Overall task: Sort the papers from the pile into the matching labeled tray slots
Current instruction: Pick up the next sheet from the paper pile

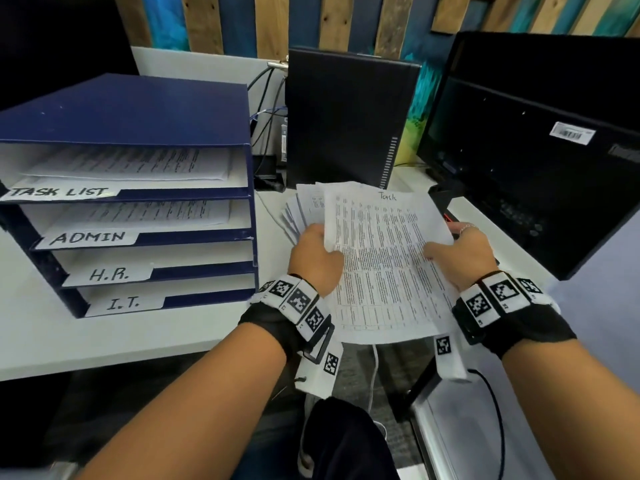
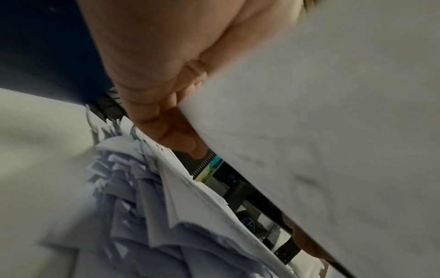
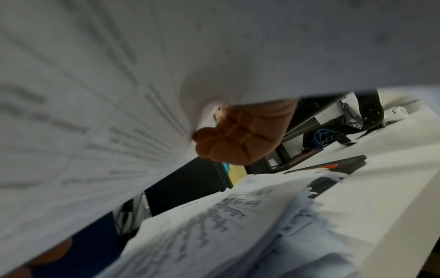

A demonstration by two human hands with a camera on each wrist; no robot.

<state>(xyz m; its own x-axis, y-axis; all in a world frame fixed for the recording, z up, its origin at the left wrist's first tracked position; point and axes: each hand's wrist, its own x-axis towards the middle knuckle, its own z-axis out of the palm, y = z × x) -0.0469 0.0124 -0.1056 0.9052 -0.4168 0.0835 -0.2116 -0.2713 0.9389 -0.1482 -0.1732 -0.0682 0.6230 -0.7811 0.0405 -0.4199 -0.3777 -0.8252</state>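
Head view: you hold one printed sheet headed "Task" up off the bench, both hands on it. Your left hand pinches its left edge at 9 o'clock, thumb on top. Your right hand pinches the right edge at 3 o'clock, thumb likewise on the print.

The tray stands at 9 o'clock of the sheet, four slots labelled TASK LIST, ADMIN, H.R., I.T. from the top down. Papers lie in the top two. A dark tower stands at 12 o'clock, a monitor at 2 o'clock.

Left wrist view adds what the head view hides: the fingers curl under the sheet's blank underside, and the pile lies fanned on the bench below, apart from the lifted sheet.

Right wrist view: the right fingers bunch under the sheet, print showing through it. The pile's top page carries dense print, too blurred to read.
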